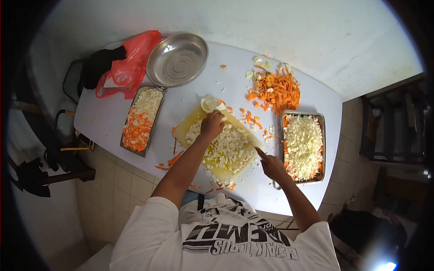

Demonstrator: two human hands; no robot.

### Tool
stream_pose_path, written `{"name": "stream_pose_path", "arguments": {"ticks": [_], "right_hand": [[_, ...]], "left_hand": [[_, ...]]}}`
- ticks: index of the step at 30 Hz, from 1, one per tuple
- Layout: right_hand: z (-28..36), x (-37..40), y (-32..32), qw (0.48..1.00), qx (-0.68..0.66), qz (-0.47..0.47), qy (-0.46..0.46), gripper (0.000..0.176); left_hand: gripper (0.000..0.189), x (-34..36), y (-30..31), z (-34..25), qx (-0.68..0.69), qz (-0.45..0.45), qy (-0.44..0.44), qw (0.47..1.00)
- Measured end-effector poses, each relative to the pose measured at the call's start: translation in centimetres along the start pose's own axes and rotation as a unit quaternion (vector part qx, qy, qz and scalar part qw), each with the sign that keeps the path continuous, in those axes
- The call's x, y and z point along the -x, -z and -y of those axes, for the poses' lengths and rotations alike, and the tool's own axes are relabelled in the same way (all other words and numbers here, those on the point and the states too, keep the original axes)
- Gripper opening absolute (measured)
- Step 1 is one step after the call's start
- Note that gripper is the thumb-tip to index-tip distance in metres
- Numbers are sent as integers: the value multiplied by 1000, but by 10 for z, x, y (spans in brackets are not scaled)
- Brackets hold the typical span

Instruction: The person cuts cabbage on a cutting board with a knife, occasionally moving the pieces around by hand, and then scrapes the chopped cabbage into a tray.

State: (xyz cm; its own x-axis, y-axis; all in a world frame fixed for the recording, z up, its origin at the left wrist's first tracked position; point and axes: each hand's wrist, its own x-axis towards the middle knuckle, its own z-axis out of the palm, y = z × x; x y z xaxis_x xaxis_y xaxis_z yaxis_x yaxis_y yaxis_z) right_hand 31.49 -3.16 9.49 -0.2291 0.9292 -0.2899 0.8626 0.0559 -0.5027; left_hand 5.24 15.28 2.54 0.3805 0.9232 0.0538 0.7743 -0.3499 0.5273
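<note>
A yellowish cutting board (183, 128) lies at an angle on the table in front of me, heaped with chopped pale cabbage (226, 144). My left hand (212, 124) has its fingers bent over a piece of cabbage at the board's far side. Just beyond those fingers sits a curved, uncut cabbage piece (209, 104). My right hand (274, 169) is closed round the handle of a knife (260, 152) at the board's right edge. Its blade points up and left across the board, close to the cabbage under my left hand, and is partly hard to make out.
Right of the board, a metal tray (323, 149) holds shredded cabbage over carrot. A carrot pile (280, 90) lies behind it. To the left are another filled tray (121, 140), a round metal pan (178, 61) and a red plastic bag (131, 63). Carrot scraps surround the board.
</note>
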Motion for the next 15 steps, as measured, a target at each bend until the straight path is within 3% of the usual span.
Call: {"name": "stream_pose_path", "arguments": {"ticks": [3,8,11,14,15], "right_hand": [[11,19,17,997,-55,-18,-44,61],[9,42,-10,997,-53,-14,-61,61],[25,51,-27,995,-94,-13,-32,61],[38,54,-28,994,-109,12,-14,62],[42,54,-26,993,-114,7,-6,62]], "left_hand": [[22,6,-3,2,5,8,-34,999],[17,17,13,-1,62,-19,-38,997],[12,38,22,4,148,-98,48,983],[8,62,32,0,144,-168,39,975],[9,67,30,3,137,-162,71,975]]}}
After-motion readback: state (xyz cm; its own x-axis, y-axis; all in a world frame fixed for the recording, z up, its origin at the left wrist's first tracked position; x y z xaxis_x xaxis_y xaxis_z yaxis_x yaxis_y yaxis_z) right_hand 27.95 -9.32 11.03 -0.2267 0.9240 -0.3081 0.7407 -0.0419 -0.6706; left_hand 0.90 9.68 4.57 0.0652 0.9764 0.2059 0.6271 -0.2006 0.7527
